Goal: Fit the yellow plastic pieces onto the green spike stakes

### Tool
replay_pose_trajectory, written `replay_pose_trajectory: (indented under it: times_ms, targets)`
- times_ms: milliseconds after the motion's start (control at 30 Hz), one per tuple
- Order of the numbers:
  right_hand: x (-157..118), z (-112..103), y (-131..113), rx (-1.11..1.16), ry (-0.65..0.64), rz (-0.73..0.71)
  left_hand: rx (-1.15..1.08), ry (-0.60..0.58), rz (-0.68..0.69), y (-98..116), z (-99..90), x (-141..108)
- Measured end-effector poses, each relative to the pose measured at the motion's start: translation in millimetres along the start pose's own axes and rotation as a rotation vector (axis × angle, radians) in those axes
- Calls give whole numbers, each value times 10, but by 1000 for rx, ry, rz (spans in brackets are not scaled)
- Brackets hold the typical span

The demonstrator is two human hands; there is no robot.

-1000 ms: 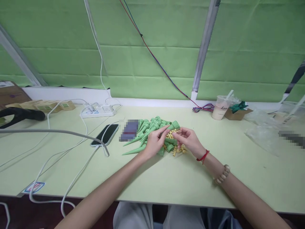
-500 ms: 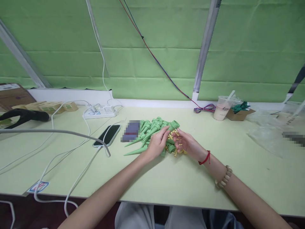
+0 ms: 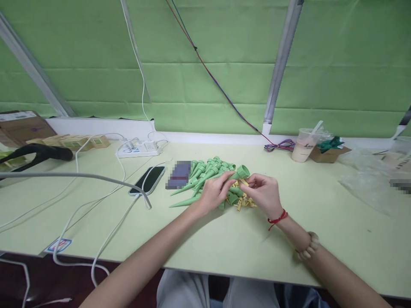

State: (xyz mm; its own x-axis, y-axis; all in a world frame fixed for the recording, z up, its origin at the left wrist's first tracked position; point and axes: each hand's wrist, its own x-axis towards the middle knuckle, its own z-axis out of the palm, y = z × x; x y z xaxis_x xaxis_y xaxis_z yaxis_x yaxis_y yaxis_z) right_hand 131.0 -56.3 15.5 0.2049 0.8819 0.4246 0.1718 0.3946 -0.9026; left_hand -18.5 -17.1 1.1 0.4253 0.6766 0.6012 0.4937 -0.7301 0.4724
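My left hand (image 3: pixel 214 191) is closed round a green cone-shaped spike (image 3: pixel 242 172), its wide ribbed end pointing up and right. Just right of that end, my right hand (image 3: pixel 265 192) pinches a small yellow piece (image 3: pixel 244 182) between thumb and fingers. Under and behind my left hand lies a pile of green spikes (image 3: pixel 210 169), with several tapered tips pointing left. Small yellow pieces (image 3: pixel 245 202) are heaped on the table below my hands. My left palm hides part of the pile and most of the held spike's shaft.
A phone (image 3: pixel 149 180) and white cables (image 3: pixel 105 194) lie to the left, near a power strip (image 3: pixel 141 149). A blurred dark item (image 3: pixel 179 175) touches the pile. At the right are a drink cup (image 3: pixel 302 145), a small cardboard box (image 3: pixel 329 154) and plastic bags (image 3: pixel 366 184).
My right hand has turned from a loose, half-open pose into a pinch on a yellow piece by the spike's wide end. The view has shifted slightly.
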Motion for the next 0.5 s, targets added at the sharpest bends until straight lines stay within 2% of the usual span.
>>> replay_pose_trajectory:
  times_ms: [33, 100, 200, 267, 333, 400, 500]
  targets:
    - [-5, 0, -7, -17, 28, -33, -15, -7, -10, -1, 7, -3]
    - [11, -15, -9, -6, -11, -7, -62, -8, -29, -8, 23, -12]
    - [75, -64, 9, 132, -242, 206, -147, 22, -54, -13, 38, -25]
    - [110, -99, 30, 288, -423, 342, -191, 29, -66, -6, 35, -26]
    - [123, -122, 54, 453, -546, 441, -212, 26, -66, 3, 23, -18]
    - [120, -133, 77, 590, -594, 519, -210, 32, -54, 1, 4, -2]
    - [112, -139, 101, 688, -585, 569, -165, 54, -6, -30, -26, 30]
